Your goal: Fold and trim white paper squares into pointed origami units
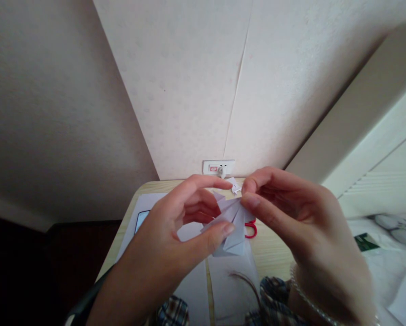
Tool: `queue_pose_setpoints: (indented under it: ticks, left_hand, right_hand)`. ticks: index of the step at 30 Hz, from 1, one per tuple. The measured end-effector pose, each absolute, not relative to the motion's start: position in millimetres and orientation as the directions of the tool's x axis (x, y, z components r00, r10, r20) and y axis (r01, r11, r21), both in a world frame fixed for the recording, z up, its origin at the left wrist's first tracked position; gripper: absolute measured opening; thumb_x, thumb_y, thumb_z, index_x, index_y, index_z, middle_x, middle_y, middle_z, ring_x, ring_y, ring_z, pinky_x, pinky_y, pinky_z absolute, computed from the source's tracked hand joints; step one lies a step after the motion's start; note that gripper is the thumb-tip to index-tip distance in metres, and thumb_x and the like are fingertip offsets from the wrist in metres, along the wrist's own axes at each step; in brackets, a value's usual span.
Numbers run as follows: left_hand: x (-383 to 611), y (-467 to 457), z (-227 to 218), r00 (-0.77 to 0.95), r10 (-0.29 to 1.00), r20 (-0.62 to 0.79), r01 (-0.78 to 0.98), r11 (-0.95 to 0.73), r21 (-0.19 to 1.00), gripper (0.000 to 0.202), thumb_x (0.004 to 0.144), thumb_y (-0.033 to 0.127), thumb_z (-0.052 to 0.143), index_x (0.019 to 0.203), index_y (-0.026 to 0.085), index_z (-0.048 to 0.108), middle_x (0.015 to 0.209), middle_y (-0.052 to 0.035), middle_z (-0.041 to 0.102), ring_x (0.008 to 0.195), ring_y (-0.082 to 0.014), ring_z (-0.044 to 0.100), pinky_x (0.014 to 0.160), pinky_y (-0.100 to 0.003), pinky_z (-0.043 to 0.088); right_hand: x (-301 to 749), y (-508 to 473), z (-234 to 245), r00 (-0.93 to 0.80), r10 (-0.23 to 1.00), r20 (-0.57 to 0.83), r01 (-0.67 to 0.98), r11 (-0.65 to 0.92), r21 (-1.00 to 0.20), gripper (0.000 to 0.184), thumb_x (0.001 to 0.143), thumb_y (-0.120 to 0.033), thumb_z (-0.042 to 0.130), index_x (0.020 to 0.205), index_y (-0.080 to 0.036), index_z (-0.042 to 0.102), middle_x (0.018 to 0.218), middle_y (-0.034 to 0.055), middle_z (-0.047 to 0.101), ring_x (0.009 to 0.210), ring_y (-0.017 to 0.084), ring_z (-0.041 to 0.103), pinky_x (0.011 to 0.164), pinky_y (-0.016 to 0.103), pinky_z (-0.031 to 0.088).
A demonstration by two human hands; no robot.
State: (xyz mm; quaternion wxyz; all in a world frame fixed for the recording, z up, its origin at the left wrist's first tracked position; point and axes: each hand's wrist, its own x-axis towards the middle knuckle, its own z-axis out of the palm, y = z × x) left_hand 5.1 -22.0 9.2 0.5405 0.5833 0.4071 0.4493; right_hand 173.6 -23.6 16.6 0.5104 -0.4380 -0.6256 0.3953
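Between my two hands is a piece of folded white paper (pixel 235 228), with several pointed flaps and creases, raised above the table. My left hand (pixel 196 217) supports it from the left, thumb pressed on its lower front and the other fingers curled behind. With thumb and index finger together, my right hand (pixel 284 213) pinches the paper's upper right corner. Behind the paper, the red handle of what look like scissors (pixel 251 230) shows in part. White sheets (pixel 192 276) lie on the wooden table (pixel 273 244) below my hands.
A phone or tablet (pixel 142 219) lies at the table's left, partly hidden by my left hand. Near the wall are scraps of white paper (pixel 235 186). A wall socket (pixel 218 167) holds a plug. At the right is a white surface with a green item (pixel 366 242).
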Motion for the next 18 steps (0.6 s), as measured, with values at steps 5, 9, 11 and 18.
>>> queue_pose_setpoints:
  ticks: [5, 9, 11, 18]
  left_hand:
    - [6, -21, 11, 0.281, 0.955, 0.092, 0.000, -0.096, 0.995, 0.027, 0.077, 0.013, 0.072, 0.099, 0.029, 0.067, 0.074, 0.0080, 0.073, 0.072, -0.0110, 0.071, 0.063, -0.015, 0.054]
    - [8, -23, 13, 0.177, 0.978, 0.110, 0.015, -0.114, 0.993, 0.024, 0.074, 0.014, 0.074, 0.093, 0.027, 0.068, 0.071, 0.0066, 0.070, 0.065, -0.0109, 0.066, 0.058, -0.016, 0.052]
    - [10, -24, 13, 0.159, 0.981, 0.110, -0.007, -0.111, 0.994, 0.025, 0.073, 0.014, 0.074, 0.093, 0.027, 0.068, 0.068, 0.0072, 0.066, 0.065, -0.0110, 0.066, 0.061, -0.017, 0.052]
    - [9, -24, 9, 0.170, 0.977, 0.125, -0.090, -0.111, 0.990, 0.028, 0.075, 0.011, 0.075, 0.094, 0.029, 0.067, 0.064, 0.0097, 0.062, 0.064, -0.0098, 0.068, 0.059, -0.014, 0.053]
  right_hand:
    - [172, -23, 17, -0.104, 0.945, 0.309, 0.110, 0.320, -0.941, 0.015, 0.084, -0.023, 0.073, 0.071, -0.022, 0.065, 0.065, -0.0041, 0.060, 0.058, 0.009, 0.053, 0.051, 0.022, 0.041]
    - [172, -22, 17, -0.113, 0.950, 0.290, 0.010, 0.293, -0.956, 0.015, 0.083, -0.026, 0.077, 0.072, -0.022, 0.067, 0.062, -0.0051, 0.057, 0.057, 0.009, 0.052, 0.051, 0.022, 0.040]
    - [174, -20, 17, -0.183, 0.948, 0.258, -0.034, 0.256, -0.966, 0.014, 0.082, -0.028, 0.078, 0.074, -0.022, 0.069, 0.063, -0.0049, 0.059, 0.057, 0.009, 0.053, 0.052, 0.022, 0.040]
    - [183, -13, 15, -0.341, 0.927, 0.155, -0.045, 0.149, -0.988, 0.028, 0.077, -0.043, 0.082, 0.072, -0.018, 0.068, 0.067, -0.0035, 0.063, 0.060, 0.008, 0.052, 0.051, 0.022, 0.038]
